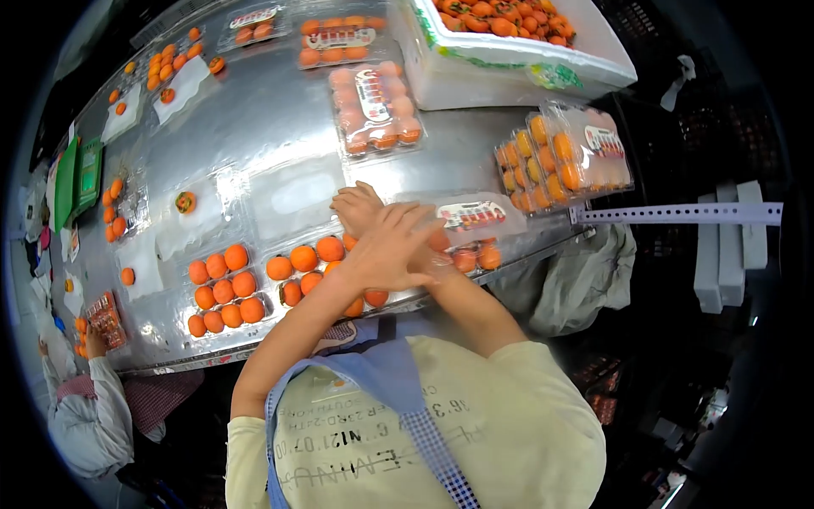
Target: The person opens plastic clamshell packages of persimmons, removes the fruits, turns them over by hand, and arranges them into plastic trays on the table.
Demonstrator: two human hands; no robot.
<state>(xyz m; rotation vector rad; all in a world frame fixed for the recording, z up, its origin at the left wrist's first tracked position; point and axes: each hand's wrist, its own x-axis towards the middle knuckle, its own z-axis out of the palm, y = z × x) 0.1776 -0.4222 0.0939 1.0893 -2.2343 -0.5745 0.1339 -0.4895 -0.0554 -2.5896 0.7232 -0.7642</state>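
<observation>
My left hand (392,248) crosses over my right wrist, its fingers spread and pointing right, beside a clear pack with a white label (471,215) and orange fruit. Beyond it, my right hand (357,209) points left with its fingers apart, near the raised clear lid (292,197) of a fruit tray. Orange fruits (303,258) sit in that tray, partly hidden under my left forearm. To its left lies another open tray of fruit (223,291). Neither hand visibly holds anything.
A white foam box (509,81) of fruit stands at the back right. Stacked clear packs (564,161) lie below it. Labelled packs (373,106) lie on the metal table (246,110). A green scale (88,174) stands far left; another person's sleeve (108,394) shows below it.
</observation>
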